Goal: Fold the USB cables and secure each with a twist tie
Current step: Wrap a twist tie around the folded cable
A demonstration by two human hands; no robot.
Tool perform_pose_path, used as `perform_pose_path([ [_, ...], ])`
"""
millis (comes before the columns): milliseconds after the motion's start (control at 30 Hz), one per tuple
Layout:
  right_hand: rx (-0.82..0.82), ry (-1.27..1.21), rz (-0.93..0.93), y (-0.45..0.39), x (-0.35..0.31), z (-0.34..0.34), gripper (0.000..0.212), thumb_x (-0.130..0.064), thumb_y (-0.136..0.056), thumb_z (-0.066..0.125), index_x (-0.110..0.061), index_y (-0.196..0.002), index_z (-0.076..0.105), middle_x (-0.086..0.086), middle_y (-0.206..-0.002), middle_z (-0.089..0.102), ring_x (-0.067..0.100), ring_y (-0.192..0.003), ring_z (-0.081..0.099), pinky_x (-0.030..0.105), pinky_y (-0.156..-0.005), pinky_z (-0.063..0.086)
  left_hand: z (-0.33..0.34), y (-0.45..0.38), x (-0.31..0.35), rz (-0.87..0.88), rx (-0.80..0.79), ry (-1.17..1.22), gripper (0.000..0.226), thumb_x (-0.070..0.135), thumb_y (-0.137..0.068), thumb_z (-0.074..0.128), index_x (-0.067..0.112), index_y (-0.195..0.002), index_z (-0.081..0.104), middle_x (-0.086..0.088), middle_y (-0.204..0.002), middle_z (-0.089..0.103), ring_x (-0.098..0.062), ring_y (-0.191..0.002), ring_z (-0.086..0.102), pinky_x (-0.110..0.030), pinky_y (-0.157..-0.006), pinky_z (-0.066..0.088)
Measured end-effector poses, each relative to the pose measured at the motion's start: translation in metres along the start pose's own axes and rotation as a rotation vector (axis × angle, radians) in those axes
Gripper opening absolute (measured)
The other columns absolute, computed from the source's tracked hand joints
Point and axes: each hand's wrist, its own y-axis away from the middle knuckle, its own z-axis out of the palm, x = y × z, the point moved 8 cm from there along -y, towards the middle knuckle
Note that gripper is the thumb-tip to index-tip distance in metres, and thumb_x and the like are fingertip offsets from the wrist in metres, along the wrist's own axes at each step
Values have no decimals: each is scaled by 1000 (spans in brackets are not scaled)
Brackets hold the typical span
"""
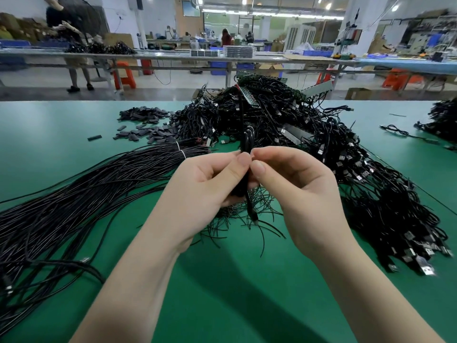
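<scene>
Both hands, the left hand (210, 180) and right hand (291, 184), pinched a folded USB cable (247, 142) upright above the green worktop (235, 280), loose twist ties (247, 219) at six o'clock beneath.

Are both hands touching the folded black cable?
Touching. The head view shows the left hand and right hand both pinching the folded cable between thumb and fingers, with no gap.

Two hands (247, 184); one folded cable (248, 142) held; loose cables (321, 149) too many to count
</scene>
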Motion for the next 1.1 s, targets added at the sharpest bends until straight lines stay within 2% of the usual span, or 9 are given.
perform_pose_path([
  [167,9,-129,95,-1,14,1,14,-8,-74,73,-16,-84,77,5,-85,74,17,-76,67,28,-76,54,-5,0,2,36,46,-45,24,41,-91,60,25,-91,79,3,-82,74,-7,-77,68,-21,-64,55],
  [333,10,-313,232,-3,24,1,20,-7,-56,81,-21,-71,76,1,-72,74,11,-67,69,21,-65,54,1,1,2,28,-17,-66,23,34,-94,57,27,-97,78,6,-91,76,-8,-85,71,-18,-64,52],
  [500,45,-290,246,0,32,1,29,-11,-63,75,-17,-91,70,-1,-73,68,13,-75,67,22,-70,54,-2,1,7,89,28,-139,23,31,-95,55,29,-95,78,3,-83,76,-8,-76,71,-17,-60,52],
  [600,36,-200,282,0,33,-2,38,-21,-62,78,-26,-99,73,0,-80,52,15,-84,61,25,-78,55,-4,1,4,45,30,-105,19,37,-93,60,33,-93,78,0,-83,77,-11,-78,73,-18,-61,53],
  [700,-134,29,321,2,32,3,29,-25,-81,69,-28,-110,70,-4,-87,66,6,-82,64,25,-76,53,-3,0,-3,-23,-10,-81,25,39,-91,59,24,-91,79,-6,-84,76,-15,-77,73,-18,-62,53],
  [767,-216,122,294,3,28,9,23,-21,-94,59,-23,-115,68,-2,-96,71,9,-86,64,31,-79,55,-2,0,-4,-22,-33,-123,28,40,-94,57,22,-90,77,-5,-85,76,-16,-78,73,-21,-67,54],
  [900,-274,36,246,4,19,15,23,-13,-100,49,-21,-113,66,14,-100,70,11,-90,61,27,-82,56,0,1,-3,-36,-43,-66,27,42,-92,59,22,-89,77,-5,-85,76,-17,-78,73,-21,-65,54],
  [967,-271,13,265,3,20,13,23,-17,-99,50,-24,-114,66,9,-100,72,7,-89,62,28,-82,56,3,2,-3,-59,-29,-9,30,48,-86,61,22,-88,77,-7,-85,76,-19,-79,74,-19,-61,54],
  [1100,-188,-20,255,0,24,5,18,-14,-95,57,-16,-110,68,-7,-91,71,2,-80,63,17,-71,50,12,2,-15,-170,-13,66,36,50,-80,55,23,-87,78,-6,-87,77,-13,-79,74,-19,-62,56],
])
